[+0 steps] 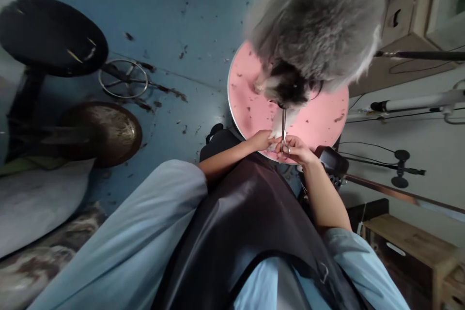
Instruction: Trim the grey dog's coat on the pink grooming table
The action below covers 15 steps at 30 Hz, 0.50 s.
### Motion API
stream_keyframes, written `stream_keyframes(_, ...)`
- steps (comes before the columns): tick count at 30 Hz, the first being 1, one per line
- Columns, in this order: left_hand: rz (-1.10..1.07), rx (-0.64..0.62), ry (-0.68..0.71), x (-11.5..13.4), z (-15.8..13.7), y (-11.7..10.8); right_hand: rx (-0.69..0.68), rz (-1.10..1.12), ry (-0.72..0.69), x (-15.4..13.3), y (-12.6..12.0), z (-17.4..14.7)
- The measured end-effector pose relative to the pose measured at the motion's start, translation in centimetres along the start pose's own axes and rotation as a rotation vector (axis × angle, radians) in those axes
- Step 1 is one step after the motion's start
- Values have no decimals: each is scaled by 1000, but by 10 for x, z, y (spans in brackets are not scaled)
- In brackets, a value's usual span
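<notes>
"what's in hand?"
"at the near edge of the pink table point(238, 92), the left hand point(260, 140) pinches the paw point(275, 132) of the dog point(316, 29); the right hand point(297, 149) grips scissors point(284, 126)."
"so, trimming?"
"seemingly; another snip would need a still paw."

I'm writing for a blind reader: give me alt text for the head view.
A bare right hand holds metal scissors by the pale foreleg of a fluffy grey dog, and the left hand holds that leg's lower end. The dog is on a round pink table dotted with dark tufts.
</notes>
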<state>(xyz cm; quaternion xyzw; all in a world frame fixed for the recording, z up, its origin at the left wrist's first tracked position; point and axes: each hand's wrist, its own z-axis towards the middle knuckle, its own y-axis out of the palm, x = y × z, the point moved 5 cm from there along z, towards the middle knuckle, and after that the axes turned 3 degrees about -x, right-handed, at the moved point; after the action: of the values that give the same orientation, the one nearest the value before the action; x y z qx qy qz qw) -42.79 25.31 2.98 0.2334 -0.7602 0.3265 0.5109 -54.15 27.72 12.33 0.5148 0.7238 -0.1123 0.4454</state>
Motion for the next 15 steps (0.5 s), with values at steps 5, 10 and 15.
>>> stream_keyframes(5,-127,15,-7,7,1,2,145,-55,19,4,3,6)
stream_keyframes(10,-232,61,136,12,6,5,227,-141,9,1,5,8)
stream_keyframes(15,-413,84,212,12,11,10,311,-211,43,-2,3,13)
